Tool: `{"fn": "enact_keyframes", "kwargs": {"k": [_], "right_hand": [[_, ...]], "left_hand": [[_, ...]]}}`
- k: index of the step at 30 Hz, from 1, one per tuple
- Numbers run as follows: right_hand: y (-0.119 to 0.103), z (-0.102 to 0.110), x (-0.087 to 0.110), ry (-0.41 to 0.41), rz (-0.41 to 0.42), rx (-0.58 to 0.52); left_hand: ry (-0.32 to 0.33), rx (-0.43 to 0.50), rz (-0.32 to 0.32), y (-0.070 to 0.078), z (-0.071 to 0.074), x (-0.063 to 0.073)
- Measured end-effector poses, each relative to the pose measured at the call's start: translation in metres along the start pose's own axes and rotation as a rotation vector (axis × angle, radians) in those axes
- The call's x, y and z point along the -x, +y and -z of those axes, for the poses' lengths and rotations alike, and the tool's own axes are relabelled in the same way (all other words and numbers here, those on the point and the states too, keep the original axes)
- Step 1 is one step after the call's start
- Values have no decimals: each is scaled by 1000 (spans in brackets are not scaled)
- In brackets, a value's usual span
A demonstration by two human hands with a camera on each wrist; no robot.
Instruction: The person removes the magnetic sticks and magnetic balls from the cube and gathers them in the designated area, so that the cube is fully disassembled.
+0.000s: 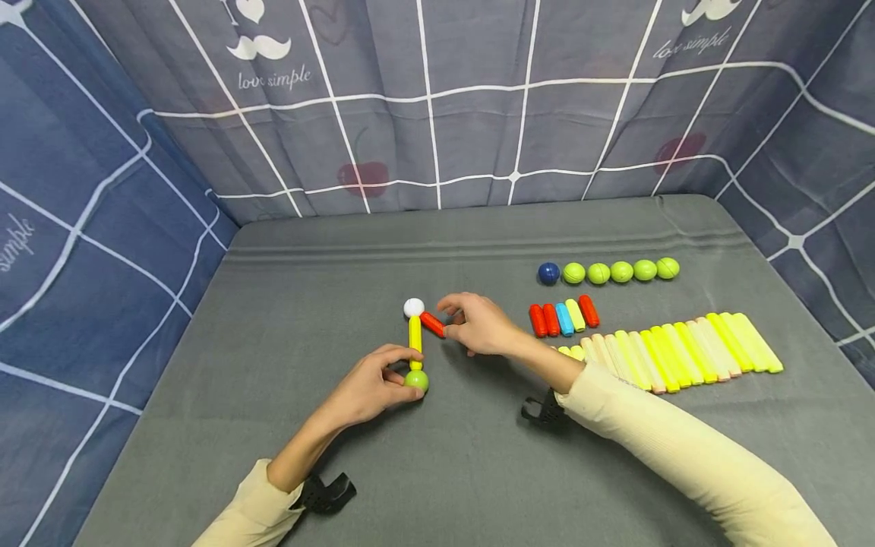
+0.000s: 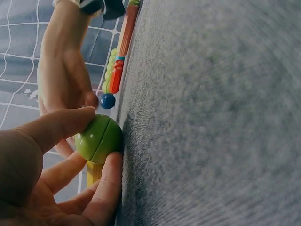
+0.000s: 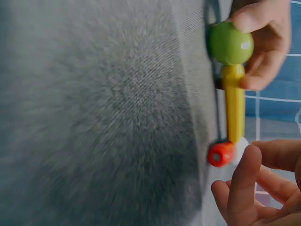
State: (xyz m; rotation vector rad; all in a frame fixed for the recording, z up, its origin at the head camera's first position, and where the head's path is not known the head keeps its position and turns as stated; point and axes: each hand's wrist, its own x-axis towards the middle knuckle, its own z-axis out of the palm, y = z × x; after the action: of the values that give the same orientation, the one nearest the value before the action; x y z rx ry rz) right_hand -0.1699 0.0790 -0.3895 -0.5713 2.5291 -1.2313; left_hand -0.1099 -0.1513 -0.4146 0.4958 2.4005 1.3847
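A white ball (image 1: 413,307), a yellow stick (image 1: 415,342) and a green ball (image 1: 416,381) form a line on the grey cloth, the stick between the balls. From the white ball a short red stick (image 1: 433,324) angles toward the right hand. My left hand (image 1: 372,386) pinches the green ball, thumb on the near side, with a fingertip by the yellow stick. Just beyond the red stick's free end is my right hand (image 1: 481,325), fingers loosely bent and holding nothing. In the right wrist view, its fingers (image 3: 245,181) appear apart from the red stick (image 3: 221,154).
At the back right lies a row with one blue ball (image 1: 548,273) and several green balls (image 1: 621,272). Nearer are short red, blue and yellow sticks (image 1: 564,319). A long row of yellow and pale sticks (image 1: 673,355) lies beside the right forearm. Curtains (image 1: 472,114) surround the table.
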Motion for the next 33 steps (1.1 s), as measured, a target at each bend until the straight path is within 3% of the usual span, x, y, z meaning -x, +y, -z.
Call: {"fn": "enact_keyframes", "kwargs": {"k": [5, 8, 27, 33], "right_hand": [[-2, -15, -17, 26, 12, 143], [-2, -20, -21, 42, 31, 175], [-5, -16, -26, 25, 33, 223], [-5, -14, -24, -20, -7, 153]], "left_hand": [[-7, 10, -4, 0, 0, -1], [-8, 10, -1, 1, 0, -1], [10, -5, 10, 1, -1, 0], [15, -10, 1, 0, -1, 0]]}}
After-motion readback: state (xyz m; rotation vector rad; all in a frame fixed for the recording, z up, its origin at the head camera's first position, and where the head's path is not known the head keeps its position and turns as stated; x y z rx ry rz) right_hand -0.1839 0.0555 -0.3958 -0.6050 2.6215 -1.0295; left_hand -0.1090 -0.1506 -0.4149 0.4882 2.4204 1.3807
